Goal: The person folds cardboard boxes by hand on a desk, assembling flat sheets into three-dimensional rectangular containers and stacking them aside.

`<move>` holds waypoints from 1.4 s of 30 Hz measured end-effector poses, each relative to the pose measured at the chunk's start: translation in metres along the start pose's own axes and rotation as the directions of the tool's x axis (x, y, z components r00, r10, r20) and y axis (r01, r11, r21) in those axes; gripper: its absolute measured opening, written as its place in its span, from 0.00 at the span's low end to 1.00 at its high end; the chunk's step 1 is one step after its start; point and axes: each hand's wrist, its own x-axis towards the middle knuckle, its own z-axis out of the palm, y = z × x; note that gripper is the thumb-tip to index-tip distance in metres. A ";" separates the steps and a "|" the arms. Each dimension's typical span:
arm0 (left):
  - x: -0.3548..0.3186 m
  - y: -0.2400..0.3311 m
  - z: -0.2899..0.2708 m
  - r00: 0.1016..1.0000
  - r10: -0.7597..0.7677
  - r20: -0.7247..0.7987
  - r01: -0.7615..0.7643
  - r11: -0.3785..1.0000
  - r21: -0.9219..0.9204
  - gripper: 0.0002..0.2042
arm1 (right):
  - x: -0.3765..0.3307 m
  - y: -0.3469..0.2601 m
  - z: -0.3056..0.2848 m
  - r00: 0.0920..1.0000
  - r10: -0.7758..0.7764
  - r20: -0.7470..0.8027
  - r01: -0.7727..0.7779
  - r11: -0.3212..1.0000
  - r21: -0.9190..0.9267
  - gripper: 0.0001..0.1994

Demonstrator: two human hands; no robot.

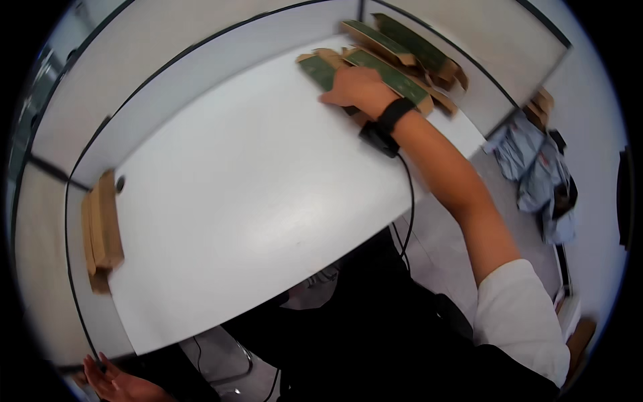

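Green carton: at the table's [228, 181] far right corner, partly under the right hand [355, 87]; well apart from the left hand [112, 384], far ahead and to its right.
Nearer hand: right, touching or just over the carton [316, 68]; overlap hides the exact contact.
Long axis: slants from far left toward near right, seemingly; the near end is hidden by the hand.
Right hand: palm down, thumb spread to the left, fingertips hidden; cannot tell if it grips.
Left hand: fingers apart, nothing seen in it, off the table's near left corner.
Carton looks: green outside, bare brown at the torn-looking edge; motion blurs detail.
Neighbours: 1 longer green carton [395, 79] just right, same slant; 2 more behind, front one [378, 41] and back one [418, 43], near the partition [459, 57].
Left edge: brown box [104, 228], well apart from the green group.
Right wrist: black strap [396, 114], cable [412, 201] trailing below.
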 end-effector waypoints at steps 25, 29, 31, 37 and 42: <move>0.018 -0.069 0.325 0.450 -0.566 0.691 0.888 0.197 -0.416 0.31 | -0.049 -0.166 0.056 0.845 -0.535 0.025 0.030 0.093 0.995 0.37; 0.026 -0.058 0.321 0.565 -0.537 0.627 0.823 0.317 -0.471 0.37 | -0.051 -0.163 0.055 0.771 -0.633 -0.078 0.069 -0.039 0.997 0.43; 0.037 -0.050 0.315 0.690 -0.487 0.535 0.724 0.476 -0.500 0.39 | -0.063 -0.163 0.050 0.702 -0.665 -0.253 0.271 -0.078 0.959 0.42; 0.060 -0.066 0.284 0.963 0.204 0.174 -0.200 0.979 -0.041 0.31 | -0.064 -0.155 0.039 0.651 -0.504 -0.567 0.534 -0.226 0.814 0.40; 0.034 -0.080 0.303 0.938 -0.058 0.340 -0.024 0.972 0.233 0.42 | -0.069 -0.160 0.060 0.703 -0.565 -0.431 0.338 -0.268 0.902 0.36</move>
